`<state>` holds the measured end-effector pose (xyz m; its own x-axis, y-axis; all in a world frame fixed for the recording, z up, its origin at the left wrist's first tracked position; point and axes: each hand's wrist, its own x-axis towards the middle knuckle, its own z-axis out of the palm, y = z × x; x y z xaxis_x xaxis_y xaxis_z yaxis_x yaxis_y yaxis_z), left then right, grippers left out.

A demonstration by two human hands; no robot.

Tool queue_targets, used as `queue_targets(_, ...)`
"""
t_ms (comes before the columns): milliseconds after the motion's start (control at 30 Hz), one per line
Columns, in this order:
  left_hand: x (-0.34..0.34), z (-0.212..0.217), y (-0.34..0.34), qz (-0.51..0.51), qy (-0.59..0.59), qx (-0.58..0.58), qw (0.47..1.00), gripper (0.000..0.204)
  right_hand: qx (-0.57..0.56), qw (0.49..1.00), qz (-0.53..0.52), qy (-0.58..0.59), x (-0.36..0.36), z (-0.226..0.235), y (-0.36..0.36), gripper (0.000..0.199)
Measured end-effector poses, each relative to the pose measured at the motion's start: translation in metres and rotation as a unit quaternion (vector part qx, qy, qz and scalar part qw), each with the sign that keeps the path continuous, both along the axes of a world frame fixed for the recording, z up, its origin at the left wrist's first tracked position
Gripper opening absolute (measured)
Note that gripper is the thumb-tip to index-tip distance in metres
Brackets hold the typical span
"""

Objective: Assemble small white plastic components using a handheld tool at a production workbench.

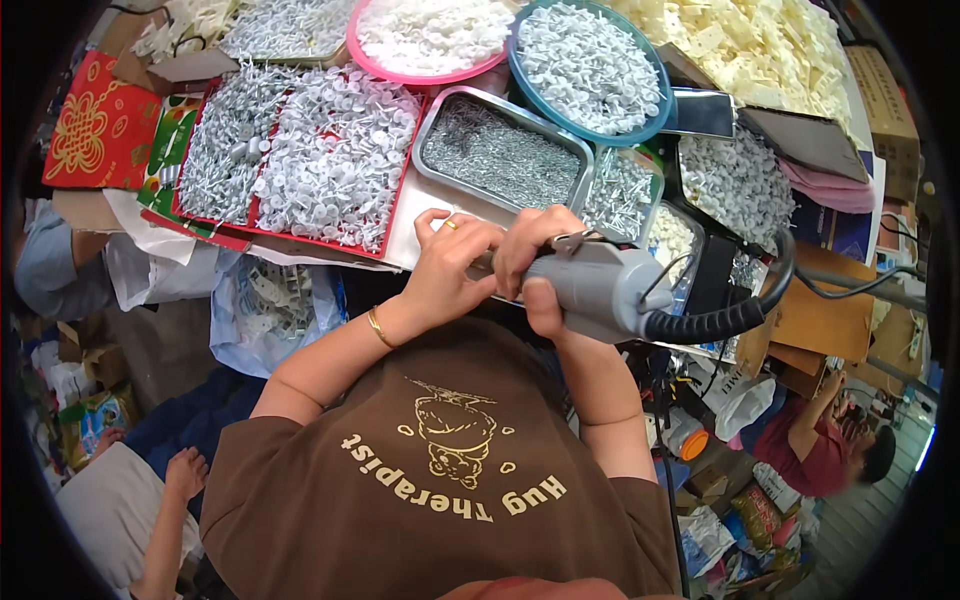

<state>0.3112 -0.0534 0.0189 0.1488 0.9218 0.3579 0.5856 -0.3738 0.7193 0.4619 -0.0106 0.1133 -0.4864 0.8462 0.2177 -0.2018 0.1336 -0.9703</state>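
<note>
My right hand [540, 250] is wrapped round a grey electric screwdriver [605, 290], which lies sideways at the table's near edge. A black ribbed cable [705, 322] runs from its rear end to the right. At the tool's front end my left hand [450, 268] has thumb and fingertips pinched together. Whatever sits between those fingertips is too small and covered to make out. Just beyond both hands stands a metal tray [584, 170] of thin metal pins or screws. Beside it, a clear container holds longer screws [612, 195].
Left of the metal tray is a red tray [392, 225] of pale-headed fasteners. Behind stand a pink bowl [354, 45] and a teal bowl [516, 65] of white pieces. Cream plastic parts [750, 40] are heaped at back right. Other people sit at left and right.
</note>
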Motion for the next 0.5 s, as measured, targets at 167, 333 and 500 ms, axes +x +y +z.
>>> queue_targets(167, -0.002, 0.003, -0.003, -0.008, -0.013, -0.032, 0.999, 0.035, 0.054, 0.995, -0.073, 0.034, 0.017, 0.0, -0.006, 0.046)
queue_targets(333, 0.0, 0.006, 0.004, -0.024, -0.014, -0.02, 0.999, 0.037, 0.152, 0.985, -0.065, -0.053, 0.03, -0.02, 0.008, 0.037)
queue_targets(500, 0.0, 0.006, 0.005, -0.067, 0.055, 0.017, 0.996, 0.044, 0.047, 0.996, -0.07, 0.04, 0.028, -0.023, 0.009, 0.036)
